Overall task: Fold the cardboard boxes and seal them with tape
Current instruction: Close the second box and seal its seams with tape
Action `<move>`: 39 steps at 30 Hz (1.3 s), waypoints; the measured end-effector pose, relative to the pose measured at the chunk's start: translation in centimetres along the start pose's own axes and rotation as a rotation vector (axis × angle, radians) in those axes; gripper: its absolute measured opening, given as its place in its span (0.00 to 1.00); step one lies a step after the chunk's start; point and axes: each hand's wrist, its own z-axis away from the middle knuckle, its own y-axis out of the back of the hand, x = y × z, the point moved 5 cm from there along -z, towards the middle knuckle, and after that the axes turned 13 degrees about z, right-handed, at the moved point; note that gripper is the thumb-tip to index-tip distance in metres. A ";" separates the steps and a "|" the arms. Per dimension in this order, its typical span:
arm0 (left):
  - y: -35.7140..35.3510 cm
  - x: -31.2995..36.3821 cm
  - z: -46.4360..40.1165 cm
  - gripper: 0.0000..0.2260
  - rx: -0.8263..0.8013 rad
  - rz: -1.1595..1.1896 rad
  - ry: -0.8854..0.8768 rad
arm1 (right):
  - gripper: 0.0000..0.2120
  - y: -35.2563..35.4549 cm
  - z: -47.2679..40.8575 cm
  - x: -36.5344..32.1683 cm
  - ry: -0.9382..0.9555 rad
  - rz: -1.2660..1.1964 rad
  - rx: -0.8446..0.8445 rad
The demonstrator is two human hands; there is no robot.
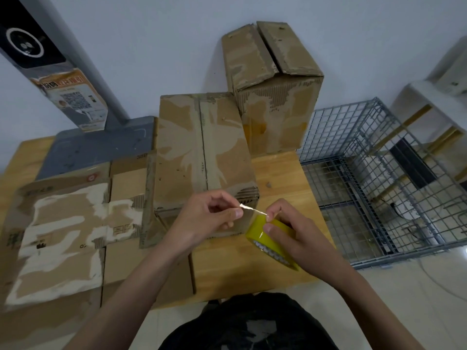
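Your right hand (295,236) is wrapped around the yellow tape roll (271,245), fingers curled over its top and thumb pressed on its outer face, holding it just above the wooden table (278,178) near the front edge. Your left hand (207,218) pinches the free tape end (249,207) between thumb and forefinger, the other fingers curled in behind; a short clear strip runs from that pinch to the roll.

Right behind your hands stands the folded box (204,152), its top flaps closed along a centre seam, a loose side flap hanging down at its left. You cannot see inside it. Beyond it, touching its far right corner, sits a second box (275,97) against the wall, taller, its top flaps shut with a narrow gap between them; its contents are hidden as well.

To your left a flattened box (58,236) lies spread on the table, its surface torn in pale patches. Behind that rests the grey base of a stand (101,145), with its post leaning up to the left.

On the floor to your right is a wire cage (374,178); cables and a white object show through its mesh, but you cannot tell whether they are in it or behind it
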 end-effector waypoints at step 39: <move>11.1 -2.4 0.8 0.04 0.411 0.246 0.027 | 0.22 0.9 -10.4 -6.7 -0.098 0.209 -0.311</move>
